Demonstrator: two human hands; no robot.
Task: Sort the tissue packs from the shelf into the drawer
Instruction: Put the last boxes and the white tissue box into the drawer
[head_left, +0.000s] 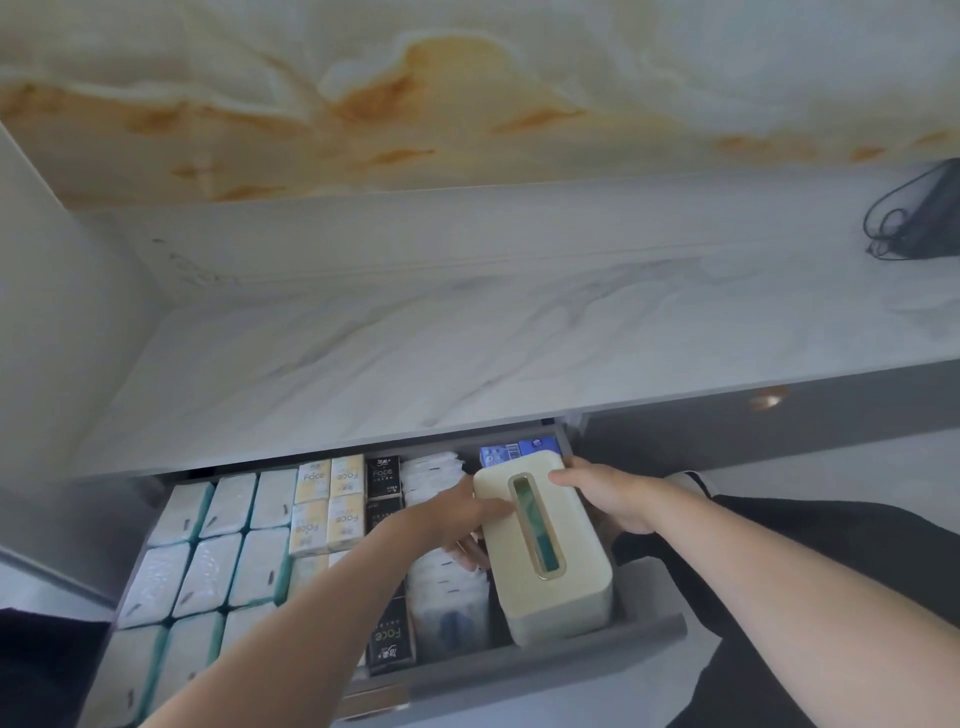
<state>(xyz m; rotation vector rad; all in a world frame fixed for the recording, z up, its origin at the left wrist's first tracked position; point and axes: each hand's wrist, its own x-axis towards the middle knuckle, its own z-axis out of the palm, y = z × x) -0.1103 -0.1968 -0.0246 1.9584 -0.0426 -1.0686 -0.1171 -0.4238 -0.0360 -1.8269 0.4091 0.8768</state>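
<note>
The white shelf (467, 353) holds a black cable (893, 228) far right. Below, the open drawer (597, 636) is full of soft tissue packs (208, 571). At its right end is the tissue box (561, 587), which looks hard, light and smooth. The left hand (457, 514) and right hand (608, 493) grip its 2 long sides, a good hold. Blue packs (514, 449) crowd behind it.

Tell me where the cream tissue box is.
Head view: the cream tissue box is at the right end of the open drawer, gripped by the left hand and right hand, blue packs behind it, white packs to its left.
</note>
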